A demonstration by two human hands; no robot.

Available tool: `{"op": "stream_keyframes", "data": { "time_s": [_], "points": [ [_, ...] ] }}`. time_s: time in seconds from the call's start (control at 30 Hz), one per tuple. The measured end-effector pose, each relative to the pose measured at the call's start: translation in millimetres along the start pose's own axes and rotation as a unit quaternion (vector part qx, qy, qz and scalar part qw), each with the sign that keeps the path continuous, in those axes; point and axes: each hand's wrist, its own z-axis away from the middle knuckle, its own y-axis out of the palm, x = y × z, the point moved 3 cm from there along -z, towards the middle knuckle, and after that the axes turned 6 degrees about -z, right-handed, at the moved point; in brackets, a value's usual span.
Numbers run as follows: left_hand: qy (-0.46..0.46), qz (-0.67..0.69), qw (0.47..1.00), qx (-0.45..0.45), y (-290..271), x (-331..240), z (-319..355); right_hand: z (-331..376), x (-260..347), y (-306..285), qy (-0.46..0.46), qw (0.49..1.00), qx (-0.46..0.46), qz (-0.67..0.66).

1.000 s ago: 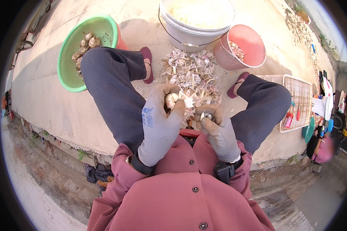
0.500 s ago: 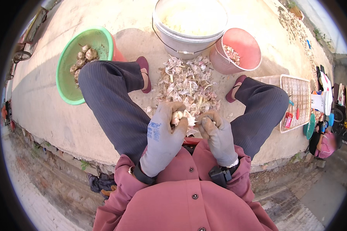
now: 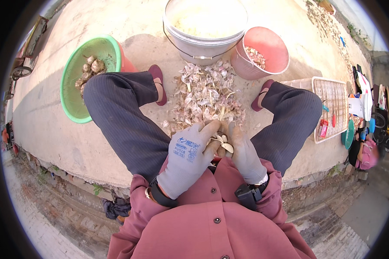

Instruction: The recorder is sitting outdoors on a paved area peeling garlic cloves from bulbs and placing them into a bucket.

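Both my hands wear grey work gloves and meet in front of my lap. My left hand (image 3: 190,151) is closed around garlic (image 3: 226,147), with pale cloves showing between the thumbs. My right hand (image 3: 245,153) presses against the same garlic from the other side, its fingers curled over it. The fingertips hide part of the garlic. Just beyond the hands, between my feet, lies a heap of loose papery garlic skins (image 3: 208,93).
A green basket (image 3: 66,93) with whole garlic bulbs (image 3: 98,66) stands left. Ahead are a white bucket (image 3: 190,49) with pale contents and a pink bucket (image 3: 246,67) holding cloves (image 3: 256,57). An upturned-looking plastic crate (image 3: 328,82) bears small tools at right; a person (image 3: 367,155) sits beyond.
My hands have drawn together over the garlic, the right hand turning inward. More bare cloves show between them. The whole view has shifted slightly.
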Motion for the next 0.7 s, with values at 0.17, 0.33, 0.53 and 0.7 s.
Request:
{"op": "stream_keyframes", "data": {
  "time_s": [0.17,0.33,0.53,0.7],
  "points": [
    [0.038,-0.002,0.999,-0.012,5,2,-4,1,1,2,-0.016,1.0,0.02,0.004],
    [-0.013,0.052,0.997,-0.059,1,11,-3,1,4,-5,-0.01,0.997,0.067,0.037],
    [-0.161,0.156,0.971,-0.082,-3,32,-3,18,63,0,-0.11,0.986,-0.119,0.045],
    [-0.188,0.302,0.935,-0.012,13,27,-2,54,210,34,-0.612,0.788,0.073,-0.009]
  ]
}}
